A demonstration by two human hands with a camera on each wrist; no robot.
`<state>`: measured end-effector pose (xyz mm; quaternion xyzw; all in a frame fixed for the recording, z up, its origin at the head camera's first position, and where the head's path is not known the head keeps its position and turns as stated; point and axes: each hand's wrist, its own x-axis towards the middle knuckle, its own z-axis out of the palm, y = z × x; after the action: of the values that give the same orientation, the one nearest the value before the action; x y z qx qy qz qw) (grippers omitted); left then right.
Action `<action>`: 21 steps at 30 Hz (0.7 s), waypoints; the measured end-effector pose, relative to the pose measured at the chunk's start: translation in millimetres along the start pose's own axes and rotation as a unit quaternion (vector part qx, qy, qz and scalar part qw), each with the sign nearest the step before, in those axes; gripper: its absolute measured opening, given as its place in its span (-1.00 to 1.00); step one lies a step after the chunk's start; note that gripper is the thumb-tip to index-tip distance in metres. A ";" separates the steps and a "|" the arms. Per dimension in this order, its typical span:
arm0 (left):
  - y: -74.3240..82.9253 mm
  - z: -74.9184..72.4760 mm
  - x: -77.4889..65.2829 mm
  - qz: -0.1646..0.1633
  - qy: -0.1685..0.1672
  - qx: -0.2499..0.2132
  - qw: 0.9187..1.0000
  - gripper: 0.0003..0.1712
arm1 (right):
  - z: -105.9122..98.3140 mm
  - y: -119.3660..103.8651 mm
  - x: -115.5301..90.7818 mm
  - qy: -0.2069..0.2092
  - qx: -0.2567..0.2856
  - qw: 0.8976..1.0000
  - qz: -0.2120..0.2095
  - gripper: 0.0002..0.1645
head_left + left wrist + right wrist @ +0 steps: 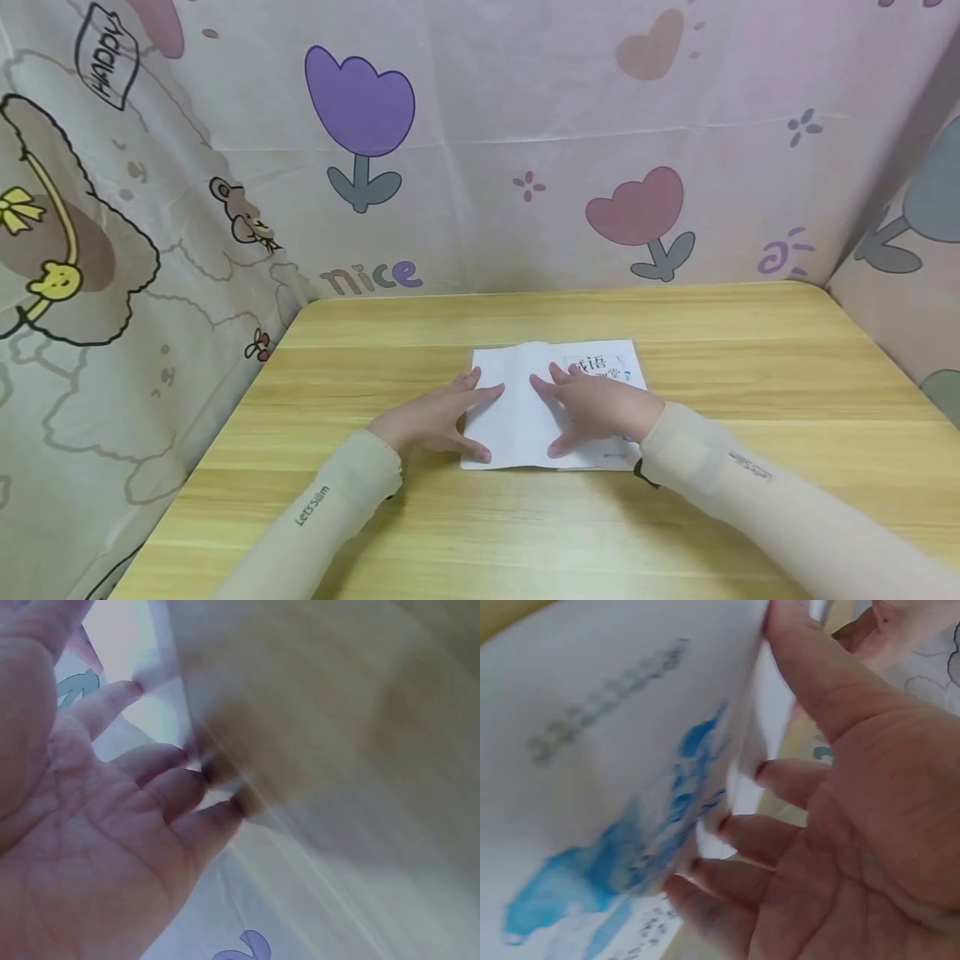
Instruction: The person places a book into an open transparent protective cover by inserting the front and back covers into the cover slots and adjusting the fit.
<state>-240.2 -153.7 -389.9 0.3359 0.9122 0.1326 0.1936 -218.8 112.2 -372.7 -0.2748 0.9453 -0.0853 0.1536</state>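
Observation:
A thin white book [517,437] lies on the table, with a lengthwise crease near its middle and dark printed characters on the right half. My left hand [438,417] is at the book's left edge, fingers spread, fingertips over the white paper. On the right half rests my right hand [603,408], its fingers extended and covering part of the print. In the right wrist view, blue artwork [592,877] shows on the cover, and the fingertips touch the paper's edge. The left wrist view is blurred, but the left fingers look fairly straight there.
The book sits on a light wood-grain table [360,350]. A patterned cloth [480,108] with flowers and cartoon bears hangs behind the table and on both sides.

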 end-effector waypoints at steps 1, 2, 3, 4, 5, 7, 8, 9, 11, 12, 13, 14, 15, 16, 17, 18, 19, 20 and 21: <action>0.2 -0.4 0.0 0.000 -0.001 0.002 1.000 0.17 | -0.7 -2.1 1.6 -0.003 -0.009 1.000 0.003 0.28; 0.2 -0.5 0.1 0.001 0.000 0.004 1.000 0.17 | -1.4 -4.0 2.9 -0.005 -0.016 1.000 0.006 0.28; 0.4 -0.5 0.2 0.001 0.001 0.007 1.000 0.17 | -2.1 -5.6 3.8 -0.008 -0.020 1.000 0.010 0.28; 0.5 -0.2 0.3 -0.001 0.001 0.009 1.000 0.17 | -2.8 -6.7 4.4 -0.009 -0.021 1.000 0.012 0.28; 0.4 0.4 0.4 -0.002 0.003 0.010 1.000 0.17 | -3.4 -7.4 4.9 -0.010 -0.020 1.000 0.014 0.29; 0.3 1.7 0.7 -0.005 0.005 0.016 1.000 0.17 | -4.3 -7.7 5.6 -0.014 -0.012 1.000 0.017 0.29; 0.0 2.4 0.8 -0.006 0.007 0.017 1.000 0.17 | -4.9 -6.8 5.3 -0.016 -0.006 1.000 0.017 0.28; 0.3 3.0 0.5 -0.008 0.007 0.020 1.000 0.17 | -5.4 -4.6 5.1 -0.016 -0.001 1.000 0.014 0.26; 0.8 4.0 0.4 -0.008 0.009 0.022 1.000 0.17 | -7.0 2.1 4.8 -0.017 0.016 1.000 0.012 0.23; 1.3 4.4 0.3 -0.009 0.009 0.025 1.000 0.17 | -8.4 7.0 4.5 -0.015 0.021 1.000 0.015 0.20; 2.0 4.5 0.0 -0.010 0.010 0.027 1.000 0.17 | -10.3 12.7 3.9 -0.011 0.029 0.999 0.022 0.17; 2.6 4.6 -0.1 -0.010 0.011 0.027 1.000 0.17 | -12.6 19.4 3.6 -0.006 0.032 0.999 0.027 0.13; 3.5 4.5 -0.3 -0.011 0.012 0.028 0.999 0.17 | -15.0 27.0 3.3 0.001 0.032 0.999 0.036 0.10; 4.2 4.5 -0.4 -0.011 0.013 0.029 0.999 0.17 | -18.0 34.5 3.3 0.007 0.032 0.998 0.048 0.07; 4.8 4.3 -0.5 -0.012 0.014 0.027 0.999 0.16 | -20.9 42.4 3.0 0.014 0.029 0.997 0.064 0.04; 5.4 4.0 -0.6 -0.014 0.013 0.029 0.999 0.17 | -23.4 50.9 2.8 0.020 0.025 0.997 0.076 0.00; 6.0 3.7 -0.6 -0.016 0.014 0.029 0.999 0.17 | -25.8 59.3 2.8 0.024 0.022 0.996 0.088 -0.05; 6.3 3.5 -0.6 -0.018 0.013 0.031 0.999 0.17 | -28.0 67.6 2.8 0.029 0.015 0.995 0.096 -0.11; 6.9 3.3 -0.6 -0.020 0.012 0.032 0.999 0.17 | -30.1 75.1 2.6 0.034 0.014 0.994 0.103 -0.15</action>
<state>-234.4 -148.7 -390.2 0.3220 0.9249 0.1032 0.1739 -268.1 175.8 -363.5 -0.1708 0.9719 -0.0915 0.1335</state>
